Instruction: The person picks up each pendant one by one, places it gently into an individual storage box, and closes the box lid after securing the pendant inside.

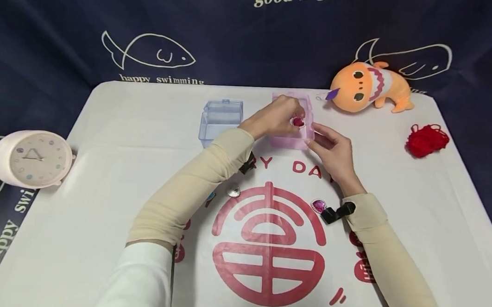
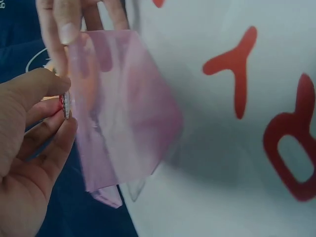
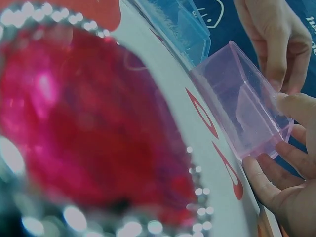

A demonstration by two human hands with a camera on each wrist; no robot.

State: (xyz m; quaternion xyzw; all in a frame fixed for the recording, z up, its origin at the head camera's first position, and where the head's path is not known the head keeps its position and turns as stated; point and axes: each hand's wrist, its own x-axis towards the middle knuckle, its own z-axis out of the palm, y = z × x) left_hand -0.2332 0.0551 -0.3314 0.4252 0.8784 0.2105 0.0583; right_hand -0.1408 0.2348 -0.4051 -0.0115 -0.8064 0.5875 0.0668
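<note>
My left hand (image 1: 279, 117) pinches a red gem with a sparkling pale rim (image 1: 298, 122) over the open pink clear plastic box (image 1: 290, 143). In the left wrist view, the gem (image 2: 65, 104) is edge-on between thumb and fingers, beside the box's rim. My right hand (image 1: 333, 153) grips the box's right side, thumb toward the near corner; the right wrist view shows its fingers (image 3: 266, 182) against the box wall (image 3: 237, 98). A pink gem (image 1: 318, 205) lies by the right wrist and looms large in the right wrist view. My left hand partly hides the box's inside.
An open blue clear box (image 1: 207, 128) stands left of the pink one. A silvery piece (image 1: 233, 191) and a blue piece (image 1: 211, 196) lie near the left forearm. Around the table are a clock (image 1: 41, 159), an orange plush shark (image 1: 358, 87) and red yarn (image 1: 427, 140).
</note>
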